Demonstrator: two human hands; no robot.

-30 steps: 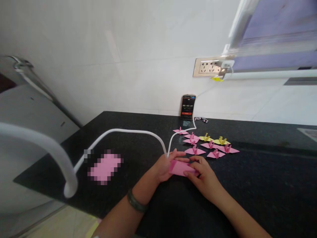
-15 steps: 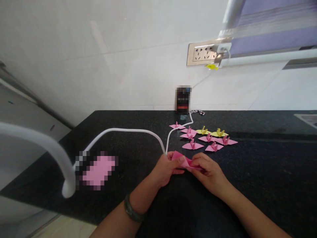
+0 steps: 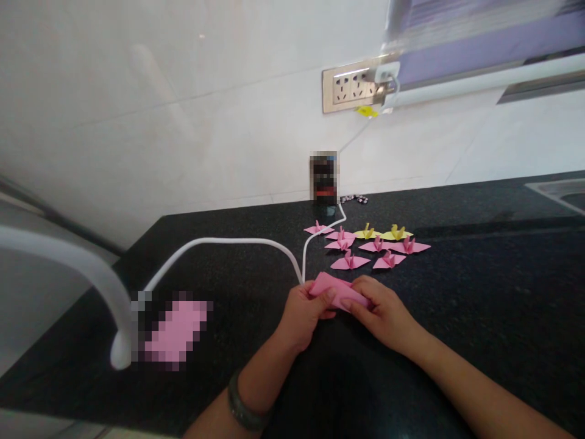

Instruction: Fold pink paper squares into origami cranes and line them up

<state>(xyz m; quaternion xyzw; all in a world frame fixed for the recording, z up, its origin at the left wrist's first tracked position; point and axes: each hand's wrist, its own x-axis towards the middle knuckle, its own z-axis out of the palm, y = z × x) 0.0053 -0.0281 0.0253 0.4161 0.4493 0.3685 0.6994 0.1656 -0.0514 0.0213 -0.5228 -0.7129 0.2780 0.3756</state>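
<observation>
both hands grip the pink paper now, left hand and right hand, just above the dark surface; a moment ago it stood in a peak, now it is flatter, so this fold seems pressed.

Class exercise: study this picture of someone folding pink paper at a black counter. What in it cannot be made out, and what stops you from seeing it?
- Head view: pink paper, its folds covered by the left hand and right hand.
- Phone against the wall: screen pixelated.
- Pink block on the counter: pixelated, identity unclear.
- Window frame: motion-blurred, cut by the top edge.
- Small origami cranes: too small for fold details.
</observation>
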